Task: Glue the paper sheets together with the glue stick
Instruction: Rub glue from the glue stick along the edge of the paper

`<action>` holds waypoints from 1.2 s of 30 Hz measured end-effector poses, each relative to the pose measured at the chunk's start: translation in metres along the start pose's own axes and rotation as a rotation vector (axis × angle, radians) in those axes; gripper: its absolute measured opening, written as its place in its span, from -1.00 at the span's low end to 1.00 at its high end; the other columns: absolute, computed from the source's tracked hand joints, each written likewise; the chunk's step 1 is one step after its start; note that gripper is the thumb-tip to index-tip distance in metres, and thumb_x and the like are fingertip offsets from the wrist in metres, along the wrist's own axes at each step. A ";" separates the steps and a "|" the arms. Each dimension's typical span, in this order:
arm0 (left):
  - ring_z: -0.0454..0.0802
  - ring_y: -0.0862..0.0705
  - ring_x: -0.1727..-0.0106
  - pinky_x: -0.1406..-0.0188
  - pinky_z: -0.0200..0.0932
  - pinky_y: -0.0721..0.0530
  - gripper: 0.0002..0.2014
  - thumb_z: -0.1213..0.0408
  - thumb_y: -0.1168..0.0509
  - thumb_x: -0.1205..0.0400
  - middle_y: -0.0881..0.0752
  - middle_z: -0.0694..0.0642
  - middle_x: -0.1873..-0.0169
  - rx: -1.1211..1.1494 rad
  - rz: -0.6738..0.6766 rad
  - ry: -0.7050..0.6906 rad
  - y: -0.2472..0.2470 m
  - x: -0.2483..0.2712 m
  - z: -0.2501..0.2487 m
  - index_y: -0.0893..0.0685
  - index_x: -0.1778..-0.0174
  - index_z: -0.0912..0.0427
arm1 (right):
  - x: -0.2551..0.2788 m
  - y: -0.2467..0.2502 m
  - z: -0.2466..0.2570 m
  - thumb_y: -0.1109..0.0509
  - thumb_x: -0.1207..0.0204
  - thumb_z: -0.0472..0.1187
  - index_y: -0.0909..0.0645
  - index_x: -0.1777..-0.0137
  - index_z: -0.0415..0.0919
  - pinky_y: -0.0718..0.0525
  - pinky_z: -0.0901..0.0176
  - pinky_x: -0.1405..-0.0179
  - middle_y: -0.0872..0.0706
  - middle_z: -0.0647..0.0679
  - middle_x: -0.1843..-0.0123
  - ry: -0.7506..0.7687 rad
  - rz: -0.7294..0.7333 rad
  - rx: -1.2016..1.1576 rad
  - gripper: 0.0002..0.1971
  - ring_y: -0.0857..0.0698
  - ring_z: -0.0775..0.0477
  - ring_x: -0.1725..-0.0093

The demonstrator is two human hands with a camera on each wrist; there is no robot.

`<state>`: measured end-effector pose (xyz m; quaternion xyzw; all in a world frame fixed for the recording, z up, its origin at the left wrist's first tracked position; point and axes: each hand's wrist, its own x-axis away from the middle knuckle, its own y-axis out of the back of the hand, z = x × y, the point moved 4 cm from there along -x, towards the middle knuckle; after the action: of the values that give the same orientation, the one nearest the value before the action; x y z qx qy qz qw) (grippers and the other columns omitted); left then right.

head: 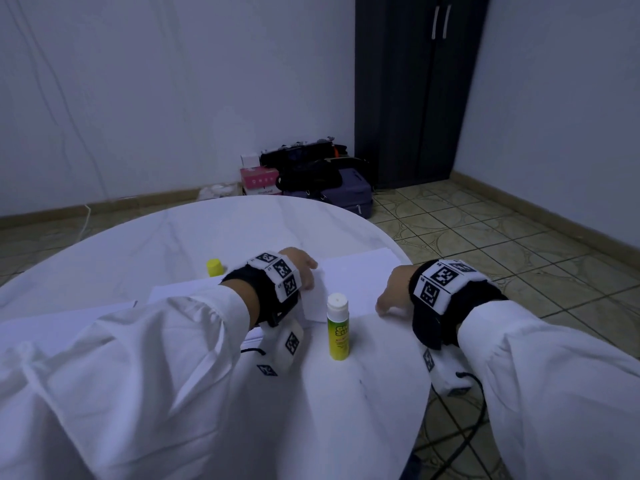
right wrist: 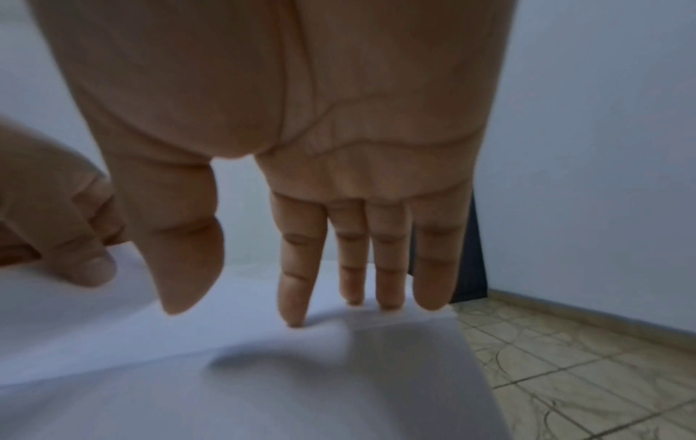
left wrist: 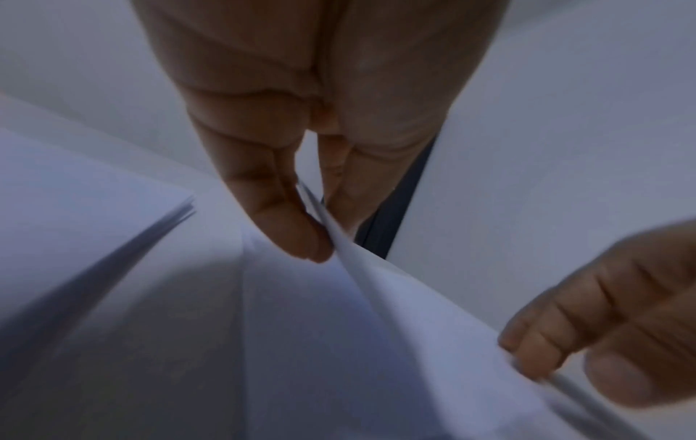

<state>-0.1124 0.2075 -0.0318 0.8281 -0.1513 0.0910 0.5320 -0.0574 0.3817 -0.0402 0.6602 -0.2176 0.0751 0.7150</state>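
The paper sheets (head: pixel 349 278) lie on the round white table (head: pixel 173 237), toward its far right part, with their right corner close to the table's rim. The left hand (head: pixel 301 268) pinches a lifted edge of the top sheet (left wrist: pixel 350 247) between thumb and fingers, so its grip is narrow and closed on paper; the wrist view shows the sheet raised like a flap, with thin layered edges beneath it. The right hand (head: pixel 394 296) is spread, fingers straight, fingertips (right wrist: pixel 293 321) pressing down on the sheets. That probably pins the stack while the left hand peels or aligns the top sheet.

The glue stick (head: pixel 338 327) stands upright on the table between the two hands, just nearer than the paper, its white top bare. Its yellow cap (head: pixel 214 266) sits apart on the far left side of the left wrist. With the cap off, the stick looks ready for use, or already used; whether any glue is on the paper cannot be told.

More white paper (head: pixel 69 317) lies to the left, partly under the left sleeve. Room for moving is good toward the far side of the table, which is bare marble. To the right it is tight: past the sheets' corner lies tiled floor (head: pixel 502 244), so a sheet sliding rightward could go over the edge.
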 end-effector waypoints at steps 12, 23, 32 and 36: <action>0.30 -0.71 -0.18 0.01 -0.19 -0.69 -0.42 0.63 -0.25 -0.61 -0.55 0.32 -0.39 0.380 -0.067 0.036 0.013 0.059 0.034 -0.38 -0.57 0.24 | 0.065 -0.032 0.033 -0.50 -0.40 0.12 -0.45 -0.34 0.23 -0.43 0.08 -0.33 -0.53 0.09 -0.30 0.325 0.185 -0.356 -0.48 -0.54 -0.03 -0.27; -0.01 -0.71 0.34 0.36 -0.38 -0.71 -0.39 0.54 -0.41 -0.52 -0.67 0.13 0.02 0.238 0.033 0.097 0.007 0.165 0.141 -0.48 -0.51 0.15 | 0.098 -0.024 0.054 -0.12 -0.64 -0.20 -0.37 0.06 -0.19 -0.46 0.17 0.41 -0.60 -0.19 0.31 0.259 -0.023 -0.809 -0.92 -0.61 -0.15 0.39; 0.03 -0.49 -0.45 -0.41 -0.11 -0.48 -0.20 0.06 -0.55 -0.42 -0.35 0.05 -0.54 -0.331 0.041 0.019 -0.017 0.201 0.177 -0.38 -0.57 0.01 | 0.115 -0.019 0.112 -0.45 -0.44 -0.21 -0.54 -0.01 -0.20 -0.40 0.16 0.46 -0.61 -0.14 0.33 0.393 -0.277 -0.836 -0.79 -0.54 -0.07 0.44; 0.07 -0.38 -0.51 -0.45 -0.03 -0.43 -0.33 -0.19 -0.44 -0.44 -0.03 0.00 -0.65 -0.429 0.024 -0.009 -0.015 0.215 0.181 -0.46 -0.48 -0.19 | 0.124 -0.021 0.144 -0.54 -0.38 -0.13 -0.67 0.24 -0.27 -0.45 0.17 0.43 -0.57 -0.08 0.42 0.472 -0.288 -0.861 -0.81 -0.54 -0.09 0.41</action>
<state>0.0924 0.0158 -0.0529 0.6944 -0.1795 0.0594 0.6943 0.0313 0.2162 -0.0037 0.2940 0.0321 0.0264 0.9549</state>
